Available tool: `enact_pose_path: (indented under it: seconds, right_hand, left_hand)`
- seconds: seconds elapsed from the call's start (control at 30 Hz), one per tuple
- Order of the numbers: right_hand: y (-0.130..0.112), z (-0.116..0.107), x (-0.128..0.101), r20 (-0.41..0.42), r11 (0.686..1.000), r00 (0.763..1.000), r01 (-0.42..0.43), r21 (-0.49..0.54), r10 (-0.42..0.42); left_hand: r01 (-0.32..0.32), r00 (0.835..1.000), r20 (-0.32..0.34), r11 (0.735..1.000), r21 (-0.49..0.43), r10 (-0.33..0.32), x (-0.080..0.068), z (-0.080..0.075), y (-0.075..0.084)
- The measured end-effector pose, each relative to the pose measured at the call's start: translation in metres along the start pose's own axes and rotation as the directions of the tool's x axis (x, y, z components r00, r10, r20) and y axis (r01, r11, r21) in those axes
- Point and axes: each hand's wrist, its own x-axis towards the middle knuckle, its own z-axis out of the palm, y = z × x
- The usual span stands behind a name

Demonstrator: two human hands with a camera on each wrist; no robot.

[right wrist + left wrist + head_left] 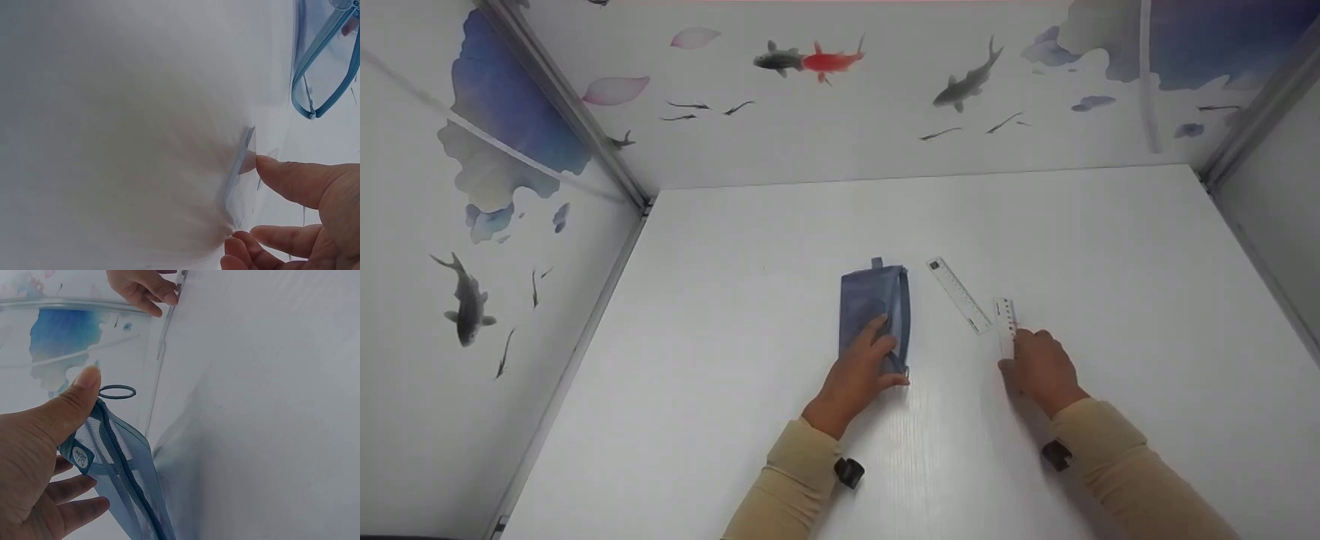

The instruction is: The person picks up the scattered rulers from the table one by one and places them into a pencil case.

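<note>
One blue zip pouch [855,296], part mesh, lies lengthwise on the white surface [720,300] and serves as the landmark. Its mouth gapes along the right side; a small loop [877,262] projects from its far end. The left hand [851,379] lies over the near end of the pouch. Its grip is partly closed, thumb and fingers holding this end; the left-wrist view shows the thumb extended along the zip and some fingertips free beside a tab [81,458] with a round pale emblem. A thin blue ring [117,392] stands out at the same end of the pouch, near the thumb tip.

To the right of the pouch, and apart from it, a clear ruler [958,295] lies flat and slanted, its far end nearer the pouch and bearing a dark square. Farther right of the pouch, just beside the near end of that ruler, is a red-marked ruler [1004,313]. The right hand [1042,367] pinches it, the grip nearly closed with the thumb against one face. The right-wrist view shows it tilted to the surface; whether an edge touches cannot be told.

Nearer the wearer than the pouch are two tan sleeves [791,480], each with a black wrist device [850,472]. Beyond the pouch rises a back wall [847,142] with painted fish.
</note>
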Motion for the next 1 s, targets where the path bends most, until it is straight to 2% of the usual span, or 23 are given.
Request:
enact_pose_path:
  seconds: [0.47, 1.0]
  right_hand:
    - [-0.0024, -0.0013, -0.0006, -0.032, 1.0, 0.999, -0.019, -0.011, 0.018]
    - [-0.0022, -0.0042, 0.0027, -0.019, 0.999, 0.999, -0.039, -0.009, 0.039]
  left_hand:
    - [0.012, 1.0, 0.008, 1.0, -0.001, -0.012, -0.0001, 0.0003, 0.0004]
    - [0.005, 1.0, 0.007, 1.0, -0.005, -0.005, 0.0005, 0.0003, 0.0003]
